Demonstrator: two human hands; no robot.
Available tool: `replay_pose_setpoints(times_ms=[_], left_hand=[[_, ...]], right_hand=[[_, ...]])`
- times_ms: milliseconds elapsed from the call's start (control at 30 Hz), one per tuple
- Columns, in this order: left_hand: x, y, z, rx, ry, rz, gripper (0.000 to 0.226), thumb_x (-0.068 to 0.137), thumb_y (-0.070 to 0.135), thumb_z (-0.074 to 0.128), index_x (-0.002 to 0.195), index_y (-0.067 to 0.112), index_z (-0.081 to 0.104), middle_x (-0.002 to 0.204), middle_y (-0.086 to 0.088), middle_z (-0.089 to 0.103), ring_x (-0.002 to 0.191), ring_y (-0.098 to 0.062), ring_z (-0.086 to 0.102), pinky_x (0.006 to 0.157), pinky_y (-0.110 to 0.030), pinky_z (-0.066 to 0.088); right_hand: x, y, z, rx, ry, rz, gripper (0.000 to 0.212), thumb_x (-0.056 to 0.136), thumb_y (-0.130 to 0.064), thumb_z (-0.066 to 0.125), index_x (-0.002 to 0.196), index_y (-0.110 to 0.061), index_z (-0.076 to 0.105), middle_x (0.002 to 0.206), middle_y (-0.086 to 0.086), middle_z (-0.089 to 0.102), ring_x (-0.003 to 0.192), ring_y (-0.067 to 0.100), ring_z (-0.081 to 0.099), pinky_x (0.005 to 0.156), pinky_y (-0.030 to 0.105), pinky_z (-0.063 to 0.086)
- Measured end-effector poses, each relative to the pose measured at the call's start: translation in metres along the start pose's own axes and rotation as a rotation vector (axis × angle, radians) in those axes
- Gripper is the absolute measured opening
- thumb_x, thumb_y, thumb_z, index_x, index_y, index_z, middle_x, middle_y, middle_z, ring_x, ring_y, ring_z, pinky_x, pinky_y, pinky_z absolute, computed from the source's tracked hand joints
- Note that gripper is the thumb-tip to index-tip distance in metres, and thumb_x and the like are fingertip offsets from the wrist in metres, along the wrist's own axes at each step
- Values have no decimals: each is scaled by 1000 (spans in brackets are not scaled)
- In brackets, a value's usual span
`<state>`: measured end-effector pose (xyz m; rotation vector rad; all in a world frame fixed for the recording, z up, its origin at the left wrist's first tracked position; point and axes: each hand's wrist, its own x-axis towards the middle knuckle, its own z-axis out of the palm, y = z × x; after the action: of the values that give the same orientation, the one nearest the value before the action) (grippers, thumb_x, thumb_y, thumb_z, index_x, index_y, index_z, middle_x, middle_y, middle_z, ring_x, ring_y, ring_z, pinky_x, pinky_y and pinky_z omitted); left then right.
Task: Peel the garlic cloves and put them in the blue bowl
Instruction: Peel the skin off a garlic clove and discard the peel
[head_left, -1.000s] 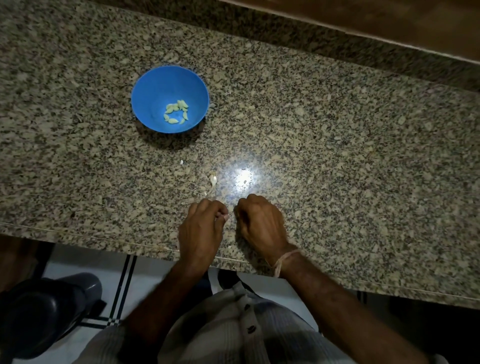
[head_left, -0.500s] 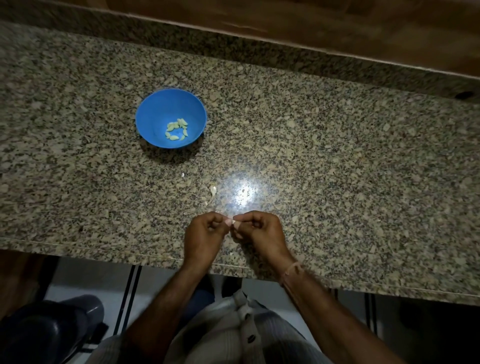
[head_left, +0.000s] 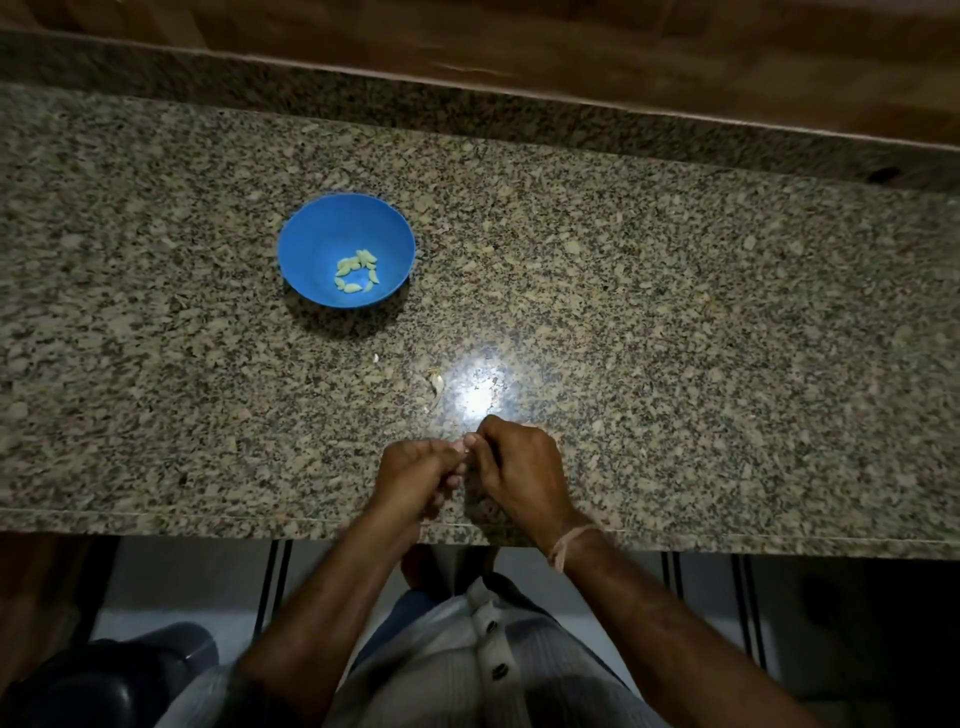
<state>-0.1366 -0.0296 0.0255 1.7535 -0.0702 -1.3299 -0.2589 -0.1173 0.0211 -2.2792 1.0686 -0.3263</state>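
Head view is showing both hands meeting near the counter's (head_left: 675, 338) front edge: the left hand (head_left: 415, 480) and right hand (head_left: 519, 467) are pinching one small garlic clove (head_left: 466, 451) between curled fingertips. Peeled cloves (head_left: 357, 271) are lying in the blue bowl (head_left: 317, 244), well apart from the hands.

One wide-angle head view looks steeply down from above the near edge of the bench (head_left: 675, 322), facing its far edge. It sits close over the left hand (head_left: 415, 475) and right hand (head_left: 519, 467), with floor (head_left: 182, 582) showing beneath.
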Motion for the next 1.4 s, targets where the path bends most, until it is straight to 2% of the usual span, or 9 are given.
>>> replay_pose_setpoints(times_ms=[100,200,333,500,600,700,900,1200,1400], left_hand=[[-3,-4,-3,518,138,527,24,100,23,65,76,19,63,66,7,65,60,-7,58,52,-22,41],[-3,-6,-3,673,124,730,26,104,16,53,78,22,49,69,11,51,62,-1,46,56,-21,31],[2,-7,-5,412,-36,491,32,109,20,48,78,16,56,65,3,55,60,-11,48,60,-34,37],[0,-3,-13,539,-1,651,30,110,21,48,81,14,52,69,1,53,61,-13,48,56,-29,36],[0,13,-10,123,-147,208,34,109,24,49,77,15,56,63,-2,48,53,-13,43,48,-27,30],[3,22,-12,-61,-246,-12,31,109,26,50,81,15,57,63,2,51,54,-12,47,45,-22,30],[5,25,-8,-40,-251,95,31,109,31,51,86,13,62,62,3,53,49,-8,43,46,-21,28],[20,15,-1,392,6,462,35,109,20,52,74,23,49,60,12,51,55,-4,40,52,-26,33],[19,9,0,208,34,416,10,102,16,64,99,21,72,90,-1,76,82,-16,73,72,-36,61]], right_hand=[[4,-1,7,212,-83,258,38,100,-29,61,66,-13,57,57,1,57,55,18,55,55,38,44],[4,-6,7,373,-133,371,43,103,-33,58,70,-5,64,65,11,67,62,20,62,66,46,54],[-5,-13,12,286,-9,262,46,105,-38,52,69,-9,57,61,8,60,59,23,56,61,43,44],[2,-19,13,546,-88,432,44,102,-35,60,61,-21,55,59,-3,60,57,7,55,65,36,53],[3,-21,9,318,37,145,39,108,-26,57,69,-25,49,57,-8,46,53,5,43,52,19,29],[10,-16,6,378,45,99,33,107,-26,58,76,-17,55,60,-8,49,56,5,44,53,19,32],[14,-9,11,910,-60,403,31,102,-34,66,83,-11,67,80,22,70,71,31,66,72,52,59],[22,-3,8,1331,-125,692,6,96,-7,72,100,-3,70,79,13,71,67,17,66,72,34,58],[23,1,9,1260,-40,723,8,94,-7,75,90,-3,68,75,13,72,63,16,66,67,32,59]])
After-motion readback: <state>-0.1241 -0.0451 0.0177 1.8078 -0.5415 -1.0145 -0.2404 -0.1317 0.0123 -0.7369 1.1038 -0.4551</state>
